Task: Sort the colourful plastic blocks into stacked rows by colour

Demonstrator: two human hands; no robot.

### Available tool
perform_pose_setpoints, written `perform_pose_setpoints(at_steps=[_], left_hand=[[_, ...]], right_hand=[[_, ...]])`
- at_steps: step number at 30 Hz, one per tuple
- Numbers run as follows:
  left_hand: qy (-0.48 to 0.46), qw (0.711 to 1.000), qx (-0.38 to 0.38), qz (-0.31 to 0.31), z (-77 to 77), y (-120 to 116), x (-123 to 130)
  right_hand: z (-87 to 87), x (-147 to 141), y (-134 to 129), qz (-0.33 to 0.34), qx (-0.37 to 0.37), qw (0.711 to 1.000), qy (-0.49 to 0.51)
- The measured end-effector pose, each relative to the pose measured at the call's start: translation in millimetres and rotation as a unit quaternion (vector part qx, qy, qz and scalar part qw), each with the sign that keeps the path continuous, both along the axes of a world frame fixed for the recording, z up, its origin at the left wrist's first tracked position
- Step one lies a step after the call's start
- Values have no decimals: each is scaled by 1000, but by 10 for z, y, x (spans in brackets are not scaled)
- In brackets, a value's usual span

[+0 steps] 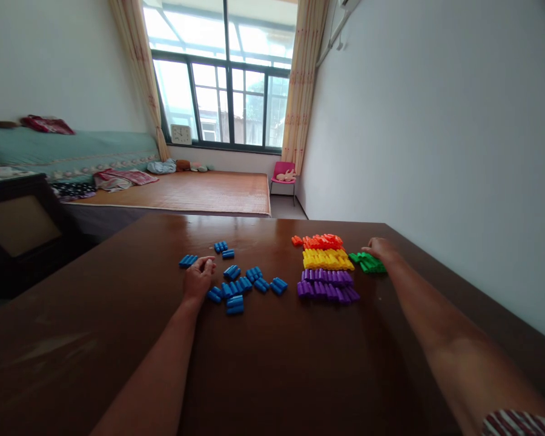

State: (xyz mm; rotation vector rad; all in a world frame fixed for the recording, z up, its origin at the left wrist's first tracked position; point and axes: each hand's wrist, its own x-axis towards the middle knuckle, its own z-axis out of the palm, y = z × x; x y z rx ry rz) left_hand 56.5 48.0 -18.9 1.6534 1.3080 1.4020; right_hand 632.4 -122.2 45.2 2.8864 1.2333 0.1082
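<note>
My left hand (200, 280) rests at the left edge of a scatter of blue plastic pieces (236, 287), shaped like short tubes joined side by side. Its fingers are loosely bent and slightly apart, and nothing shows between them. Just left of it lies one blue group. My right hand (380, 247) reaches to the green plastic pieces (370, 263) on the right. Its fingers are closed at their far side; the fingertips, and anything in them, are hidden. Between my hands sit rows of orange pieces (323, 241), yellow pieces (327, 259) and purple pieces (327, 286).
Everything lies on a glossy dark brown table (272, 363). Beyond its far edge stand a bed with a mat (209, 188) and a pink chair (284, 172). A white wall (436, 121) runs along the right, and a dark cabinet (22, 224) stands at the left.
</note>
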Motion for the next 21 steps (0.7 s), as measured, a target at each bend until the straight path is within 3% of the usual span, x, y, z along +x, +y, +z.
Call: perform_pose_setpoints(at_steps=[9,13,16,19,21], left_hand=[[-17,1000,-2,-6,34,-31,27],[-26,1000,1,7,56,-38,38],[-51,998,25,25,102,-76,51],[-70,995,41,52,148,-114,74],[-71,993,36,89,179,-126,83]], right_hand=[[175,-111,-144,36,21,999,-6],[349,-410,-228,72,83,993,-32],[378,-1028,-198,174,160,972,-9],[243,-1993,-149,311,228,918,91],[78,-2684,-116,396,227,876,156]])
